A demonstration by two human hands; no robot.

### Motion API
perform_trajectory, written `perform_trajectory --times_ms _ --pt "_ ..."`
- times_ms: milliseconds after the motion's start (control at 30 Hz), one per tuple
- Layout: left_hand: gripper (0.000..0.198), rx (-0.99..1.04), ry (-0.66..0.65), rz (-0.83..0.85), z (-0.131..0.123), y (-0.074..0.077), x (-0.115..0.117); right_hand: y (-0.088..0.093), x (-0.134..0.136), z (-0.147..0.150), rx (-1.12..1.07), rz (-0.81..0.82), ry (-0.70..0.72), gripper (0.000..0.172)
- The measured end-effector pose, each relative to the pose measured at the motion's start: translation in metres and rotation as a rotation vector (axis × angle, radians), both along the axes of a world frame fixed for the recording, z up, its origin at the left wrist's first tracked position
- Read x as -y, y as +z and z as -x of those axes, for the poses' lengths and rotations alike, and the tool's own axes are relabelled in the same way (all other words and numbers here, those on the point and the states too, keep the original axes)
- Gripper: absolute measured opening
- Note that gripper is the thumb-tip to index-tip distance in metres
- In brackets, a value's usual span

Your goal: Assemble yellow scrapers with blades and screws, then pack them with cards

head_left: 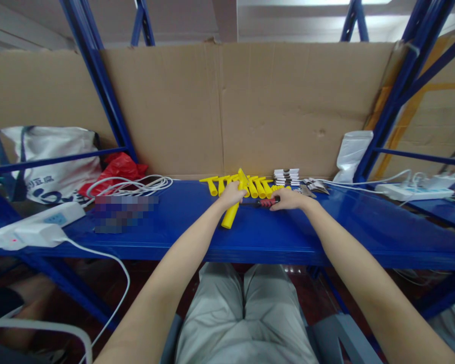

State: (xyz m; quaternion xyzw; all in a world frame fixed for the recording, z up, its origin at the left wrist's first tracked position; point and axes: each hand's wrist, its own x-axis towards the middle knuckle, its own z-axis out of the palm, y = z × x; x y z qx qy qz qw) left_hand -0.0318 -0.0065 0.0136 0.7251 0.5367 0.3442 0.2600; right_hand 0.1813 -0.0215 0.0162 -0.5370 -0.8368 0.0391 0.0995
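My left hand [233, 194] is closed around a yellow T-shaped scraper handle [230, 216], its round tube end pointing down towards me and its wide head tilted up and away. My right hand [289, 199] grips a screwdriver [267, 202] with a red and black handle. Its shaft points left at the yellow handle; whether the tip touches it I cannot tell. Behind my hands several more yellow T-shaped handles [253, 189] lie in a row on the blue shelf top [189, 222]. Small yellow parts [276, 188] lie near my right hand, partly hidden.
Small white boxes [286, 177] are stacked behind my right hand, beside flat metallic-looking pieces [316, 185]. A white pouch [352, 154] leans at the right post. Power strips [41, 225] and coiled white cable [147, 185] lie leftward. A cardboard panel [273, 106] closes the back.
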Motion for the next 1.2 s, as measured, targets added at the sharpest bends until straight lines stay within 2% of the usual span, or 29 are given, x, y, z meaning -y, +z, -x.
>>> perform_trajectory --times_ms 233,433,667,967,1100,1200 --pt "0.01 0.052 -0.109 0.081 -0.008 0.0 0.01 -0.017 -0.01 0.017 -0.267 -0.023 0.101 0.018" --pt "0.01 0.113 -0.197 0.119 -0.017 -0.002 0.015 -0.022 -0.017 0.026 -0.485 -0.305 0.096 0.004" --pt "0.011 0.127 -0.207 0.137 -0.02 0.001 0.021 -0.017 -0.013 0.028 -0.501 -0.341 0.053 0.003" --pt "0.013 0.114 -0.245 0.14 -0.021 0.001 0.023 -0.015 -0.014 0.026 -0.394 -0.271 0.025 0.008" --pt "0.011 0.082 -0.175 0.124 -0.019 0.0 0.019 -0.012 -0.014 0.023 -0.367 -0.305 0.01 0.01" --pt "0.01 0.076 -0.12 0.12 -0.016 0.001 0.017 -0.006 -0.015 0.013 -0.354 -0.343 -0.055 0.012"
